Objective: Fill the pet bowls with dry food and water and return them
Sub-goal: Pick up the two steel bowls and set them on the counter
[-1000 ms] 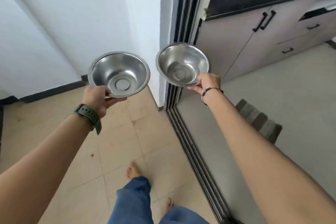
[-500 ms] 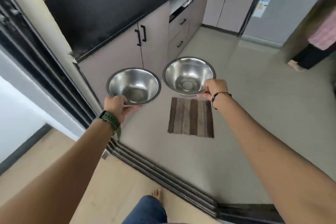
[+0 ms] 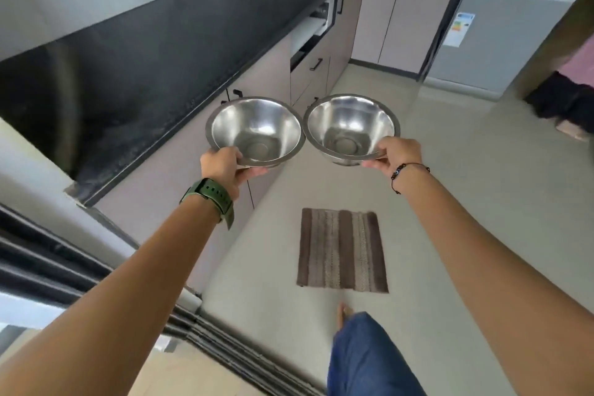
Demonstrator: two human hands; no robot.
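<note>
Steel, shiny and bare inside: you are carrying 2 pet bowls out in front of you at arm's length, their rims almost touching. Your left hand [image 3: 225, 167] pinches the near rim of the left bowl [image 3: 255, 131], thumb over the edge and fingers beneath; your right hand [image 3: 397, 154] grips the near rim of the right bowl [image 3: 351, 126] the same way. Neither holds food or water, so you look to be at the fetching stage, stepping over the door track [image 3: 225, 347] into the kitchen. The black counter [image 3: 135, 74] runs along your left, a striped mat [image 3: 342, 249] lies ahead on the floor. Next you need a food supply and a tap, neither in view; keep both bowls level.
</note>
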